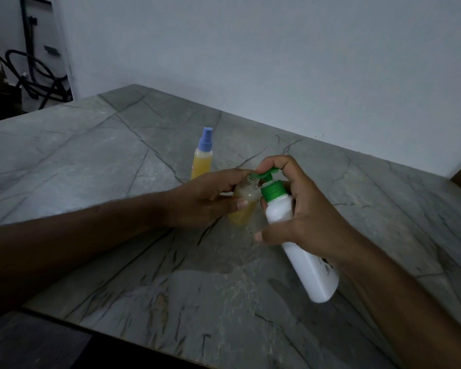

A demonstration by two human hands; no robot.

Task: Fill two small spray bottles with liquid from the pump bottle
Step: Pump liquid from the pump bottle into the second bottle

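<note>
- Head view shows an uncapped small spray bottle, clear plastic with a threaded neck, partly filled with cloudy yellow liquid, held tilted just above the table.
- Its body sits in the left hand, whose fingers and thumb curl round it; the neck pokes out above the fingers.
- Touching its right side is the pump bottle, smooth white plastic with a ribbed green collar and a green pump head whose spout reaches over the open neck.
- Right hand wraps the white bottle's upper part, with one finger lying on top of the pump head; the bottle leans, its base low and toward the near right.
- Behind the left hand stands a second spray bottle, upright, capped with a blue sprayer and nearly full of the same yellow liquid, apart from both hands.
- Grey stone-look tabletop with dark veins and a dull sheen carries everything, against a plain pale wall.
- Black cables hang in the far left corner.
</note>
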